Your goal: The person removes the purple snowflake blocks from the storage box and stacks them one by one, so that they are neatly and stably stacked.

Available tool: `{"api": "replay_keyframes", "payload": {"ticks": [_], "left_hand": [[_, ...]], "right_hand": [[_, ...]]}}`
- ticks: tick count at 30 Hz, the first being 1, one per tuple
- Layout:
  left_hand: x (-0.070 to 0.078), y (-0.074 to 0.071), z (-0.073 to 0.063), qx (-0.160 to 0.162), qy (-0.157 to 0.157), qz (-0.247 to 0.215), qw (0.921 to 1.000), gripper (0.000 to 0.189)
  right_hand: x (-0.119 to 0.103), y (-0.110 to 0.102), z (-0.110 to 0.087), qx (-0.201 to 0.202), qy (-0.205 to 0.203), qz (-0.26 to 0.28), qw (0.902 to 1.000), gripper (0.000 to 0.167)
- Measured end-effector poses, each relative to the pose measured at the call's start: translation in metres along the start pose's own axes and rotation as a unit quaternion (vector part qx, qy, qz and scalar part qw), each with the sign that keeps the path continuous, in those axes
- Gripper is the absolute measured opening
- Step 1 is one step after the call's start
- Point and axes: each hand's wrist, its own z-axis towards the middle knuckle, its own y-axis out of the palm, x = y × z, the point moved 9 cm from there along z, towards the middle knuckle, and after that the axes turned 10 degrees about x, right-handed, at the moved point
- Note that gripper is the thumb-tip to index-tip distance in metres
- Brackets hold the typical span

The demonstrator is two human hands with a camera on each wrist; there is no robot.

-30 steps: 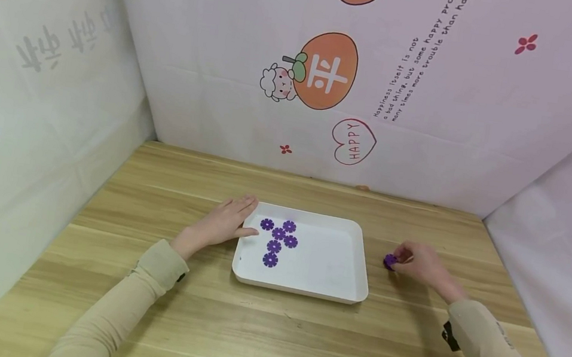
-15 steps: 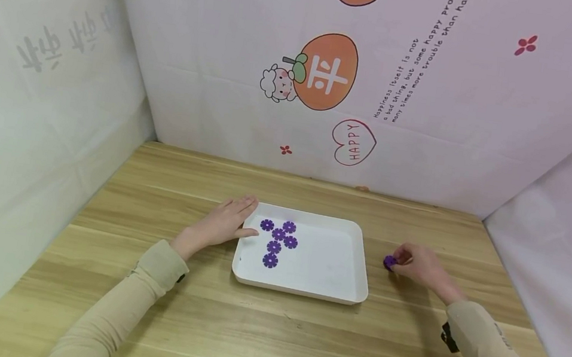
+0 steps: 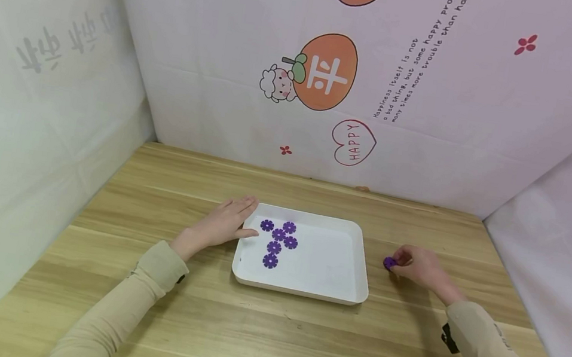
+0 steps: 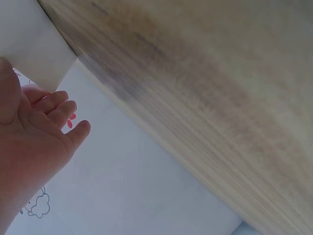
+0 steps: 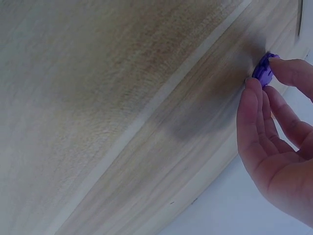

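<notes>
A white tray (image 3: 326, 262) lies on the wooden table. In the head view my left hand (image 3: 223, 223) is at its left side, with the thumb over the rim and the fingers along the outside near the far corner. Several purple snowflake discs (image 3: 274, 247) lie flat in the tray's left half, one near the thumb. To the right of the tray, my right hand (image 3: 418, 265) pinches purple snowflake disc pieces (image 5: 264, 72) between thumb and fingertips, close over the table. The right wrist view shows them tilted on edge; how many there are I cannot tell.
The wooden table (image 3: 264, 344) runs back to a white printed cloth wall (image 3: 220, 103). Cloth walls also stand at the left and right sides. The tray's raised rim separates the discs inside from the right hand.
</notes>
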Motion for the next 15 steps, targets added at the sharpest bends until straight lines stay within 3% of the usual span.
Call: {"api": "replay_keyframes", "payload": {"ticks": [15], "left_hand": [[0.0004, -0.0005, -0.0005, 0.003, 0.0, -0.002, 1.0, 0.083]], "right_hand": [[-0.0004, -0.0023, -0.0017, -0.002, 0.004, 0.007, 1.0, 0.025]]}}
